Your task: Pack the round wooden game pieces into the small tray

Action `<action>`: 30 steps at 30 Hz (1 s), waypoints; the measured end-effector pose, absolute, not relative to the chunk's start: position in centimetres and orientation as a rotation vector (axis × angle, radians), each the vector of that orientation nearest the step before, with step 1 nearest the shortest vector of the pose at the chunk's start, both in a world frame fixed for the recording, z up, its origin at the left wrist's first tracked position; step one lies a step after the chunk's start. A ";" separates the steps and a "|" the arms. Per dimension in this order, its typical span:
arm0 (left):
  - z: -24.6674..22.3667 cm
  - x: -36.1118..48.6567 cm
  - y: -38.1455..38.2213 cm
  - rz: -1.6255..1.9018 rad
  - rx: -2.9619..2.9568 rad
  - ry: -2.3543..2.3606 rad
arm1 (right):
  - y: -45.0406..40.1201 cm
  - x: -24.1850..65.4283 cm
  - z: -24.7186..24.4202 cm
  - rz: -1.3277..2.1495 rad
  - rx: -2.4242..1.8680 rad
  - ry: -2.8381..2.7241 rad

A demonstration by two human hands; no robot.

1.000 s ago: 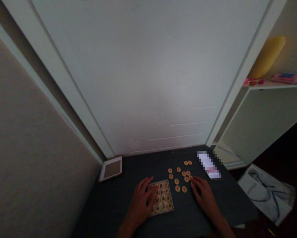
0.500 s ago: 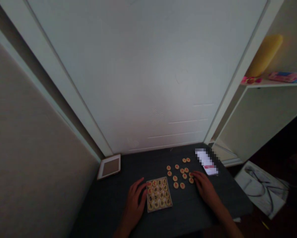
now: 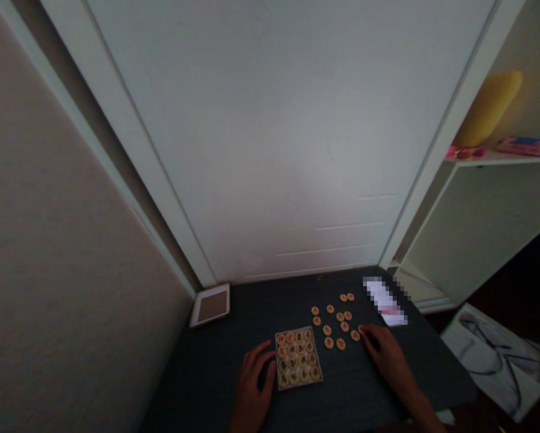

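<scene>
Evidently, the right hand [image 3: 385, 352] was nearest 1 red-marked xiangqi piece [image 3: 361, 329], at its fingertips toward the tabletop's [image 3: 346, 391] right edge; whether pinched, I couldn't tell. Leftward, nearer the front edge, the xiangqi box [image 3: 299, 385] lay beside the loosely spread left hand [image 3: 254, 376].

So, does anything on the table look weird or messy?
One thing does: the bright object at the far right of the table shows only as big squares, so I can't tell what it is. Loose red-marked pieces lie scattered beside the tray, but I see nothing broken.
</scene>
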State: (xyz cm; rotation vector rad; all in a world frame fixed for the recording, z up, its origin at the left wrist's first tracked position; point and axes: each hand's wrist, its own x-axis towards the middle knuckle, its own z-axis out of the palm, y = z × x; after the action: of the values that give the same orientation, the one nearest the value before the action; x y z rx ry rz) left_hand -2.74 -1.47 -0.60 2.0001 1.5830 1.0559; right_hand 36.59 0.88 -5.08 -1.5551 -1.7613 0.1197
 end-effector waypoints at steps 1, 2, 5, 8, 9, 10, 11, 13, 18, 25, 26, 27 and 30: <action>-0.4 -2.5 -1.5 1.052 2.008 1.565 | 0.7 36.6 -5.2 0.117 -1.562 -1.746; -0.1 -2.3 -1.6 1.049 2.014 1.545 | 0.5 36.5 -5.4 0.118 -1.571 -1.734; 0.6 -1.2 -1.3 1.053 2.022 1.487 | 0.3 36.2 -5.7 0.140 -1.579 -1.753; 1.3 -0.1 -0.9 1.060 2.025 1.446 | 0.4 35.6 -5.6 0.135 -1.568 -1.803; 1.6 0.1 -0.8 1.063 2.025 1.438 | 0.5 35.4 -5.4 0.123 -1.565 -1.810; 1.8 0.3 -0.8 1.068 2.026 1.434 | 0.6 35.2 -5.3 0.108 -1.564 -1.810; 1.9 0.3 -0.8 1.074 2.027 1.433 | 0.7 35.1 -5.1 0.096 -1.561 -1.810; 2.1 0.2 -0.8 1.094 2.025 1.447 | 0.8 34.9 -5.0 0.086 -1.545 -1.801; 1.6 -1.0 -1.3 1.140 2.014 1.480 | 1.0 35.0 -5.4 0.125 -1.513 -1.744; 2.6 0.9 -1.3 1.138 1.922 1.393 | 0.0 33.8 -3.5 0.165 -1.537 -1.566; 2.8 1.4 -1.2 1.128 1.887 1.378 | -0.3 33.2 -2.9 0.158 -1.533 -1.546; 3.0 2.0 -1.2 1.113 1.841 1.368 | -0.8 32.4 -2.4 0.165 -1.518 -1.545; 3.1 3.6 -1.2 1.012 1.642 1.329 | -2.0 29.3 -1.2 0.218 -1.433 -1.601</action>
State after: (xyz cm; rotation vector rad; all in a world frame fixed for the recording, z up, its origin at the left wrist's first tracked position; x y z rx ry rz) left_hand 3.56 -1.20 3.12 1.6420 1.3288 1.0123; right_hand 29.32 -1.98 -1.20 -1.4325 -1.6005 0.2178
